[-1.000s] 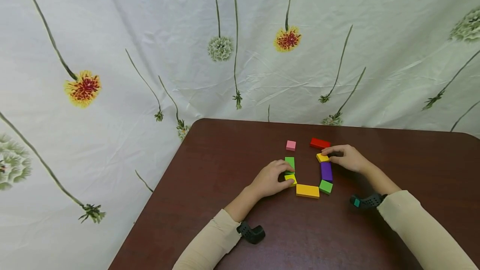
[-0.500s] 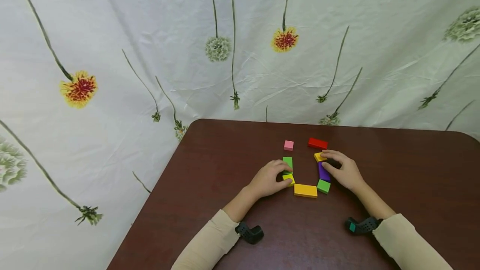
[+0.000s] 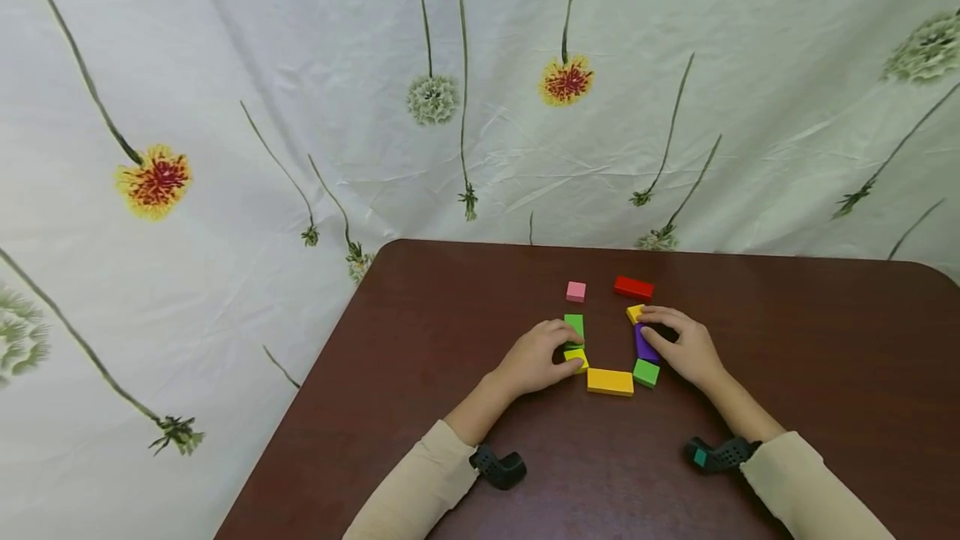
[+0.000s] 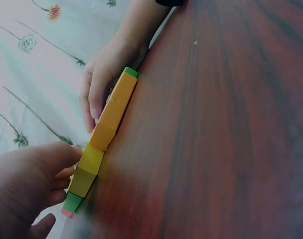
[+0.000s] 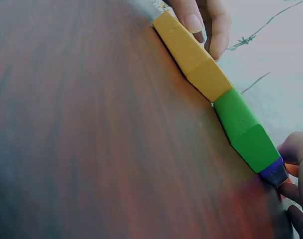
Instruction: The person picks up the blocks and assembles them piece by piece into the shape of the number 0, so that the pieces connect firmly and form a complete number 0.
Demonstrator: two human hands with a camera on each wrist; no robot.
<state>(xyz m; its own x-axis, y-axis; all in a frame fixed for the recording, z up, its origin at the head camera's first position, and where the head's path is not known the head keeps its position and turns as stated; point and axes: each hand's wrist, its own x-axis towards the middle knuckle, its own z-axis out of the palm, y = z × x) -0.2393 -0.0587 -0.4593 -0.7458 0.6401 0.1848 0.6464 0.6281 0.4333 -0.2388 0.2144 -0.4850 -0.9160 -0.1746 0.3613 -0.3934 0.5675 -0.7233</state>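
Observation:
In the head view, blocks stand in a U on the table. My left hand lies at its left arm, fingers curved over the end of a green block and thumb against a small yellow block; together they grip the yellow block. At the right arm, my right hand touches the small orange-yellow block with its extended fingertips. Its thumb lies at the purple block, partly covered by the hand. A long orange-yellow block and a second green block form the near side.
Beyond the U, a pink block and a red block sit apart on the dark brown table. Behind the table's far edge hangs a flower-printed cloth. Both wrists wear dark bands.
My right hand has drawn back toward me, its thumb shifting from the small orange-yellow block to the purple one. My left hand stays in place. The blocks look unmoved; the view shifted slightly.

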